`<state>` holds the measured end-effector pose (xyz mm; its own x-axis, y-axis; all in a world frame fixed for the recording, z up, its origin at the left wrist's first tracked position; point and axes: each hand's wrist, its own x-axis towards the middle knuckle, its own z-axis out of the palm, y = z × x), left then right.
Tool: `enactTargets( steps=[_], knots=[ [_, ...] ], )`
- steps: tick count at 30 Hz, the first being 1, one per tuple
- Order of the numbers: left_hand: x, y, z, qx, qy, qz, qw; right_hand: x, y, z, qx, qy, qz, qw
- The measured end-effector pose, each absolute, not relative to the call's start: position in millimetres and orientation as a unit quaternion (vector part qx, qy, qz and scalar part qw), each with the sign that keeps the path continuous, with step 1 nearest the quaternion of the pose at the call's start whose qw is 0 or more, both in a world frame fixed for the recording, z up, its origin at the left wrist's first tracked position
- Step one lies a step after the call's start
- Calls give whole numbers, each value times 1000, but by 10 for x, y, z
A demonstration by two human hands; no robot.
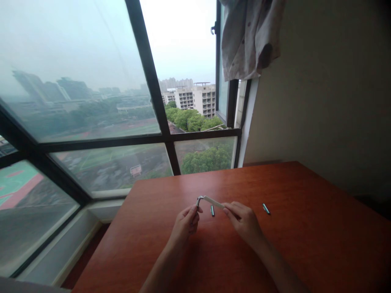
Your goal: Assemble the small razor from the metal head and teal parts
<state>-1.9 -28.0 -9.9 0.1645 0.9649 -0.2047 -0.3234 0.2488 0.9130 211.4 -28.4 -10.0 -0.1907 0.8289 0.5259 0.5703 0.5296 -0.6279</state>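
A pale flat strip (pixel 214 202) is held above the middle of the table (pixel 146 228), its far end meeting a small dark, shiny piece (pixel 198 201) too small to identify. The right hand (pixel 244 219), over the table, pinches the strip's near end between thumb and fingers; the left hand (pixel 186 219), also over the table, is closed around the dark piece. On the table between the hands lies a short green-and-dark rod (pixel 212 210), and a similar rod (pixel 266 208) lies farther right on the table. Beyond the table's far edge stands a dark window frame (pixel 201 133), with trees (pixel 195 120) outside; above that edge hangs a greyish garment (pixel 249 40), and right of the table rises a plain wall (pixel 320 81)
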Motion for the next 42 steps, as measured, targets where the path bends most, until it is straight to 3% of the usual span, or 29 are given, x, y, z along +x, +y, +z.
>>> enactTargets(
  steps=[42],
  knots=[
    [-10, -273, -106, 394, 437, 469, 659, 2086, -303, -115, -460, -768, 167, 414]
  ],
)
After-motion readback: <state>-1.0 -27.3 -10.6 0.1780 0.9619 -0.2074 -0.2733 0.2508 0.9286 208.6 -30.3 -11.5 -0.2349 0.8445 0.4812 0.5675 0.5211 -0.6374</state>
